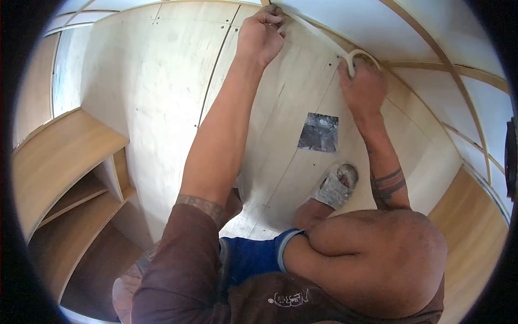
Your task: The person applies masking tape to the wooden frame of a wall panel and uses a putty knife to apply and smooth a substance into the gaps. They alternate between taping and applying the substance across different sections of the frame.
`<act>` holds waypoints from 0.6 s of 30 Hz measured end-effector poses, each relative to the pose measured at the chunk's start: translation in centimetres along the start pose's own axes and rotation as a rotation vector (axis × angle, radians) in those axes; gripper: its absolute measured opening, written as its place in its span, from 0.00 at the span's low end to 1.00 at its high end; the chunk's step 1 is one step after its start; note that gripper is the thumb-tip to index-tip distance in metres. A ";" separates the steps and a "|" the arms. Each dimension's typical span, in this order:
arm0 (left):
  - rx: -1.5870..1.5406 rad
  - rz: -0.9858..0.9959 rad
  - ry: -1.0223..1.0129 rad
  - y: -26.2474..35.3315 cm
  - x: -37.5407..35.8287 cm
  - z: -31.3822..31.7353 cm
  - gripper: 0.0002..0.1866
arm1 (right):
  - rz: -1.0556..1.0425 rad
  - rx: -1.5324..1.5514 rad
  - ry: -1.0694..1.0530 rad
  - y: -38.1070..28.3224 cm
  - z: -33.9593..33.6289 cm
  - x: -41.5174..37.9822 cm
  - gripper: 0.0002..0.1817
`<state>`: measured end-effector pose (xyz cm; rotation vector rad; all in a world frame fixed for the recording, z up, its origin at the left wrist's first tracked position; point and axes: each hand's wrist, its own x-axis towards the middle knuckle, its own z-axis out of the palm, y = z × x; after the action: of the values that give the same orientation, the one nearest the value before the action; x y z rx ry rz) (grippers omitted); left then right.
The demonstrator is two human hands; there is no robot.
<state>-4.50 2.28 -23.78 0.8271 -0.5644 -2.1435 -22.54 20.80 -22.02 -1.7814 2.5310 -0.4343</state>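
Note:
My right hand (365, 89) is wrapped round a cream roll of masking tape (350, 60), whose curved edge shows above the fingers. From it a pale strip of tape (319, 33) runs up and left along the base of the wall. At the strip's far end, my left hand (263, 35) has its fingers pinched together close to the wall's foot. The fingertips there are small and partly hidden, and the tape seems to end at them.
Pale wooden boards with screw heads form the floor (167, 70). A dark, smudged square plate (319, 132) lies near my sandalled foot (340, 183). Wooden shelving (81, 140) stands at left. White panels with wooden strips (431, 62) curve along the right, above a wooden panel (475, 216).

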 end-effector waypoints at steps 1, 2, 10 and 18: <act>-0.014 0.000 -0.004 0.0 0.1 0.1 0.21 | 0.117 -0.012 -0.033 0.1 -0.3 0.1 0.22; -0.028 -0.007 -0.003 -0.1 0.1 0.3 0.21 | 0.233 -0.024 -0.063 0.3 -0.5 0.3 0.23; -0.048 -0.034 0.005 0.0 -0.1 0.8 0.19 | 0.061 -0.028 0.051 1.7 -0.3 -1.3 0.21; -0.060 -0.068 0.006 0.9 -0.6 0.8 0.18 | -0.223 -0.060 -0.070 3.0 -2.8 -3.8 0.21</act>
<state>-4.34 2.27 -22.42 0.8295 -0.4732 -2.2077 -24.42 25.89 -20.55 -2.0720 2.3326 -0.2971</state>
